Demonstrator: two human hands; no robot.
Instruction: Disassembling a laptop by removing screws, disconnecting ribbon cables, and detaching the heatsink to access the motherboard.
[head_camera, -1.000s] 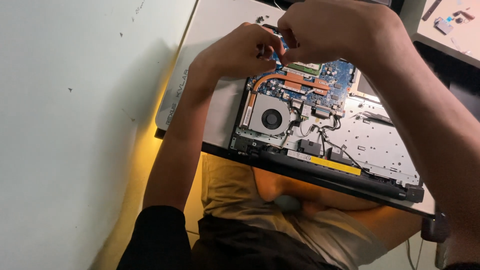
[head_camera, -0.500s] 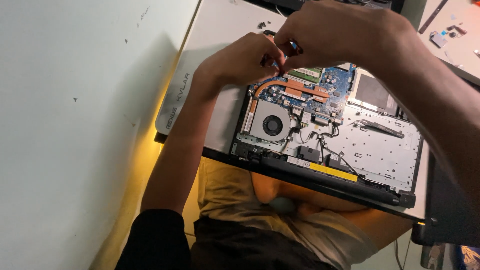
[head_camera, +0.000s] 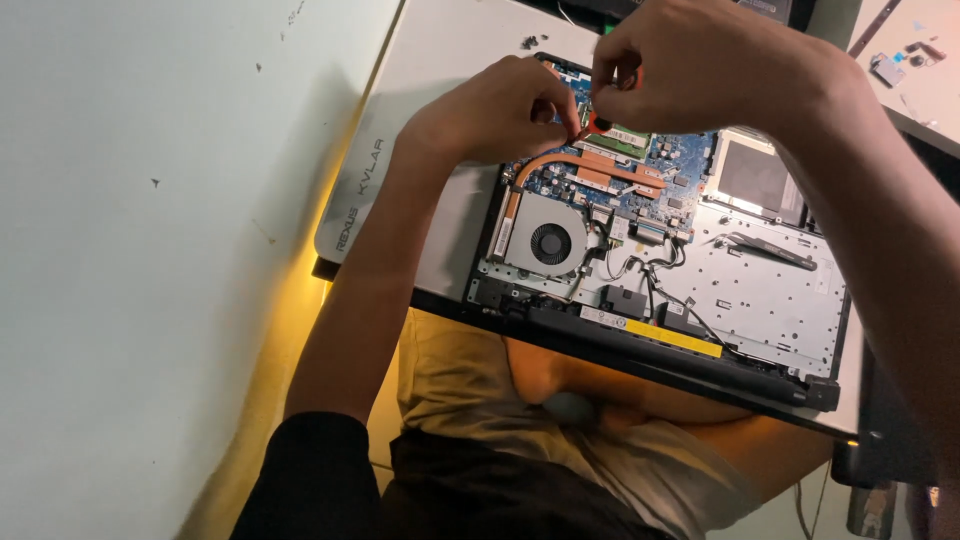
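Opened laptop (head_camera: 700, 300) lies bottom-up on the white bench (head_camera: 440, 90), its near edge overhanging the person's lap. Both hands meet above the far part of the board, close together, almost touching. Left hand (head_camera: 495, 110) is curled, fingertips pinched at a point just above the copper heat pipe (head_camera: 580, 165); what it pinches is too small to tell. Right hand (head_camera: 700, 65) is closed around a small tool (head_camera: 600, 122), of which only a dark tip with a bit of orange shows between the fingers; the tip points down at the green memory stick (head_camera: 625, 138). Whether the tip touches the board cannot be told. Round black fan (head_camera: 550, 243) sits nearer the person, left part of the chassis, with the heat pipe running from it up to the blue mainboard (head_camera: 670, 165). Right of the fan, black cables (head_camera: 650, 275) cross a perforated silver plate (head_camera: 770, 300). A square bay (head_camera: 755, 175) lies at the far right. A yellow strip (head_camera: 670, 338) runs along the near edge. A few tiny dark screws (head_camera: 527, 42) rest on the bench beyond the laptop. Small parts (head_camera: 885, 68) lie on a second surface at top right.
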